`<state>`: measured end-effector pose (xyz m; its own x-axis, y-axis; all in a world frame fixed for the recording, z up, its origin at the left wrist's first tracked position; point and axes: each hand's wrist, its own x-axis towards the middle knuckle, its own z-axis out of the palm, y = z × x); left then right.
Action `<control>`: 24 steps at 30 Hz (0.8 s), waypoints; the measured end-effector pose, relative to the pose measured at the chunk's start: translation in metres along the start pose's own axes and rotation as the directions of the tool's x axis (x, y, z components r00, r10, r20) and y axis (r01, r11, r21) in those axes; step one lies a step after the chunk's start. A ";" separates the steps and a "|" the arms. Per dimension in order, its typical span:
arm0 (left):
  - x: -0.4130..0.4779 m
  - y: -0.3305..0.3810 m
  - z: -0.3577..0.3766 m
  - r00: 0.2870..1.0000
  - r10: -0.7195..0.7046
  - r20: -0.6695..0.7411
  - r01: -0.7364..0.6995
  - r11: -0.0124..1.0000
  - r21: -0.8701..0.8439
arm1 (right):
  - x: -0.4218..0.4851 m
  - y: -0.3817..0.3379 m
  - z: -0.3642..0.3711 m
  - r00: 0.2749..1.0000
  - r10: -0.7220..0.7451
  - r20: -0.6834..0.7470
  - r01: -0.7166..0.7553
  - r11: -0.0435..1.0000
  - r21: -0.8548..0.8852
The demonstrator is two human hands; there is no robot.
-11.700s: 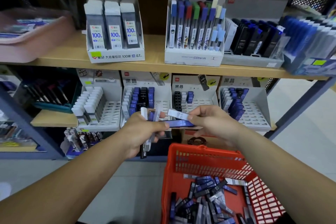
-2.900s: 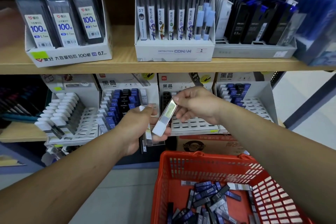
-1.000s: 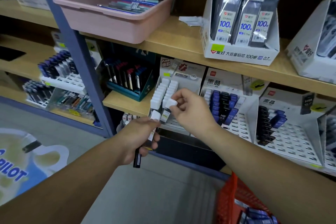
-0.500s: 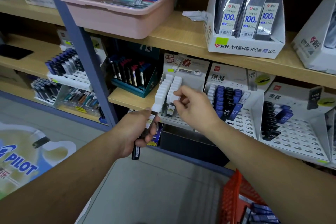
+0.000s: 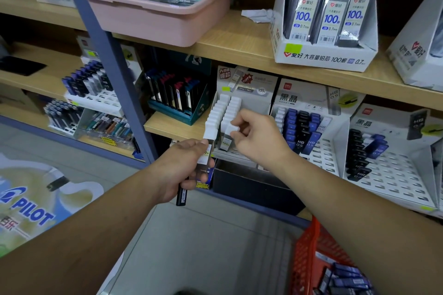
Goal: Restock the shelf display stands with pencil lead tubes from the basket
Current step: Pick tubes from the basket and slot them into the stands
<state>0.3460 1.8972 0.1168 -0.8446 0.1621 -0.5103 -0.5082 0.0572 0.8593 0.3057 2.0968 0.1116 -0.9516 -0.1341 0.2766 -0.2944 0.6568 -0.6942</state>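
The right hand (image 5: 259, 137) pinches a white-capped pencil lead tube (image 5: 230, 131) by its cap, at the front of the white cardboard display stand (image 5: 251, 93). The left hand (image 5: 184, 170) grips a bundle of slim tubes (image 5: 181, 196).

Pink tray (image 5: 148, 24) and white lead-pack box (image 5: 321, 58) on wooden shelf (image 5: 239, 40)

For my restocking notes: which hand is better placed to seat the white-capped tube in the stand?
Right: the right hand pinches the white-capped tube at the stand; the left hand grips spare tubes, lower.
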 end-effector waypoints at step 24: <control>-0.015 0.026 0.038 0.995 0.096 0.013 -0.095 0.993 -0.076 | 0.014 -0.014 -0.065 0.945 0.315 0.084 -0.313 0.807 0.501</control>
<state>0.3519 1.9336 0.1486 -0.8873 0.1794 -0.4248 -0.4371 -0.0338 0.8988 0.3022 2.1338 0.1687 -0.9998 0.0177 -0.0128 0.0161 0.2004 -0.9796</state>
